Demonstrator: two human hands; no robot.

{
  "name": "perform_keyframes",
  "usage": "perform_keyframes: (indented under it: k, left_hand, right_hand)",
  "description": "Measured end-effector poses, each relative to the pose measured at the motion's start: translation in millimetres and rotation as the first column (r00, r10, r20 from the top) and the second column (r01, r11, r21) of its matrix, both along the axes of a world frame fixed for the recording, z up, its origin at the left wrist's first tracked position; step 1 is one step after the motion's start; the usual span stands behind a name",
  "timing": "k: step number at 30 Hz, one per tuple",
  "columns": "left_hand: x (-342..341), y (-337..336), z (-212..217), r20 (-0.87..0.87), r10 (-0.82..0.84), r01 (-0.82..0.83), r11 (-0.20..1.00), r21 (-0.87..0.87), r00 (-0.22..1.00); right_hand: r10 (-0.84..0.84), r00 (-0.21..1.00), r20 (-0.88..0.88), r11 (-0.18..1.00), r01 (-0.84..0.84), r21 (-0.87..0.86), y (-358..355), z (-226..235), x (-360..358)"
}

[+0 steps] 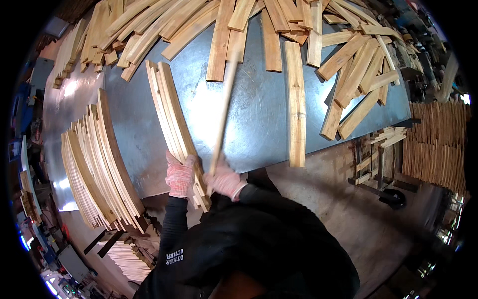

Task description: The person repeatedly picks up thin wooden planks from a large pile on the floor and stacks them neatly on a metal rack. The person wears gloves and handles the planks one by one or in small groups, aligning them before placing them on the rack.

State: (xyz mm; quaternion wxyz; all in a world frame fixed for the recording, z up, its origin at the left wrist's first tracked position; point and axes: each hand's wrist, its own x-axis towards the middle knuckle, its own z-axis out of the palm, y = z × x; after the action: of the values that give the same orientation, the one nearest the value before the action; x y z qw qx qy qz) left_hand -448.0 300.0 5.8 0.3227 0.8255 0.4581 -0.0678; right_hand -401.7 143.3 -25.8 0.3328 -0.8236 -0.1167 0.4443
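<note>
My left hand (179, 175), in a pale pink work glove, is closed round the near part of a small bundle of wooden slats (172, 109). These slats stand on edge, side by side, on the metal table (129, 124), and their near ends jut past its front edge. Just right of the bundle, my gloved right hand (225, 181) grips the near end of a single wooden slat (227, 102), seen narrow edge up and blurred by motion. Farther right, one loose wooden board (296, 99) lies flat, its near end overhanging the edge.
A long row of slats on edge (102, 164) stands at the table's left. Loose boards (174, 22) spread along the far side, with a crossed heap (363, 74) at the far right. Beyond the right edge are a wheeled rack (381, 164) and stacked wood (435, 144).
</note>
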Motion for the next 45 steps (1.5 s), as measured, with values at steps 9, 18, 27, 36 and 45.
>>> perform_keyframes:
  k: [9,18,27,36,45]
  left_hand:
    - [15.5,-21.8,17.5,-0.271,0.030,0.012,0.988,0.153,0.962]
    - [-12.3,4.0,26.7,-0.224,0.021,0.012,0.990,0.144,0.974]
    - [-0.7,-12.0,30.7,-0.247,0.088,-0.045,0.983,0.177,0.965]
    - [46.9,-27.0,33.8,0.009,-0.279,0.201,0.713,0.672,0.960]
    - [355.9,-9.0,-42.1,-0.078,-0.248,0.248,0.793,0.557,0.966]
  right_hand:
    - [-0.626,0.673,0.393,0.780,0.541,0.317,-120.7,-50.7,135.6]
    - [-0.642,0.697,-0.319,0.465,0.686,0.560,-34.3,33.8,86.8]
    - [-0.303,0.564,0.768,0.953,0.187,0.239,89.3,-16.0,224.0]
    - [-0.514,0.738,0.436,0.841,0.534,0.088,97.7,13.9,475.0]
    - [0.360,0.178,-0.916,0.037,0.978,0.205,-80.2,-30.4,405.0]
